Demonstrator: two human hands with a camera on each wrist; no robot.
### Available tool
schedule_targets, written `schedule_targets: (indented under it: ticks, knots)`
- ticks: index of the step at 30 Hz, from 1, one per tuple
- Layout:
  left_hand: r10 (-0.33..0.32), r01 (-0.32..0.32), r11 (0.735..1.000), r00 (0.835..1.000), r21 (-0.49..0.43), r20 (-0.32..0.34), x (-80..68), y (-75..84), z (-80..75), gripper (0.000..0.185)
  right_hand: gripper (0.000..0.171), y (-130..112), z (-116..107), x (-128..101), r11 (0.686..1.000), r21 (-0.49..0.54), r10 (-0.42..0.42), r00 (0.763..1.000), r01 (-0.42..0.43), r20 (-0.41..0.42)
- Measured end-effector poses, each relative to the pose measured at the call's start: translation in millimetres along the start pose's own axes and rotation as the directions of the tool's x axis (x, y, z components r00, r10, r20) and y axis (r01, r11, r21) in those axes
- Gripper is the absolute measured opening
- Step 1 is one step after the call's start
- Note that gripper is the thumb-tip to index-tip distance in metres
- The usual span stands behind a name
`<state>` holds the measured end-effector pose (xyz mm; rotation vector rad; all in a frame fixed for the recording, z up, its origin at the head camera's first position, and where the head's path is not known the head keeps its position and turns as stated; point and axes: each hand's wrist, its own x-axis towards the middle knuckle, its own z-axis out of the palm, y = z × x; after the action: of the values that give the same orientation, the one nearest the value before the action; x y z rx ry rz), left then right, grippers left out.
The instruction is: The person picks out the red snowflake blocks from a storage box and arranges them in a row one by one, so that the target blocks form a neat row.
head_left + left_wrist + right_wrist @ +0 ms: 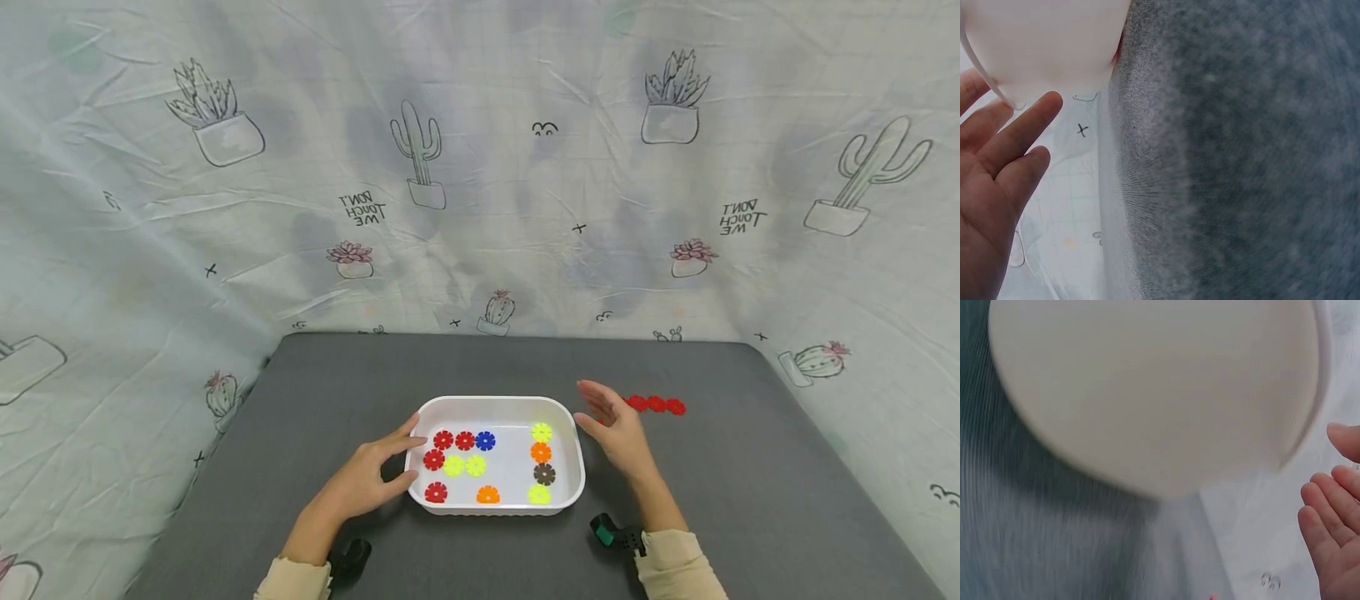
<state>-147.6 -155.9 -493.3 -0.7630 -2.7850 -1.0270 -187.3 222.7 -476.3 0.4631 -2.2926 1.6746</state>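
Note:
A white tray (576, 467) sits on the grey table and holds several flower-shaped plastic discs in red, blue, yellow, orange and brown. My left hand (375, 475) lies at the tray's left end, fingers straight and touching its rim. My right hand (615, 429) hovers just off the tray's right end, fingers relaxed and empty. A short row of three joined red discs (656, 404) lies on the table beyond the right hand. The left wrist view has the tray's wall (1047, 44) by my fingertips (1047, 106); in the right wrist view the tray's wall (1147, 394) looms close and blurred.
The grey table (787, 500) is backed and flanked by a pale cloth (480, 167) printed with cacti. Wrist-worn camera mounts show near both sleeves at the table's front edge.

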Motion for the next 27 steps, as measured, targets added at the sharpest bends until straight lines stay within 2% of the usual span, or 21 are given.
schedule_targets:
  ticks: [3, 8, 15, 22, 25, 27]
  knots:
    - [0.005, -0.005, 1.000, 1.000, 0.005, 0.001, -0.1, 0.3, 0.2, 0.046, 0.049, -10, 9, 0, 1.000, 0.011, -0.013, 0.999, 0.012, 0.033]
    - [0.011, -0.011, 1.000, 1.000, 0.023, -0.001, -0.3, 0.3, 0.6, 0.045, 0.048, -29, 28, 1, 0.994, 0.105, -0.018, 0.991, 0.004, 0.131]
    - [0.008, -0.008, 1.000, 1.000, 0.018, 0.003, 0.1, 1.2, -1.7, 0.045, 0.049, -68, 63, 7, 0.986, 0.157, -0.003, 0.951, -0.048, 0.310]
    - [0.027, -0.027, 0.999, 1.000, 0.029, 0.003, 0.7, 1.8, -4.2, 0.044, 0.046, -58, 101, 18, 0.994, 0.096, 0.006, 0.882, -0.058, 0.472]
    - [0.047, -0.047, 0.998, 0.999, 0.030, 0.004, 0.5, 2.5, -4.5, 0.044, 0.045, -56, 112, 22, 0.998, 0.044, 0.021, 0.834, -0.054, 0.551]
    - [0.060, -0.060, 0.998, 0.998, 0.032, 0.001, 0.6, 3.2, -5.2, 0.045, 0.044, -58, 118, 25, 0.999, 0.007, 0.035, 0.792, -0.049, 0.610]
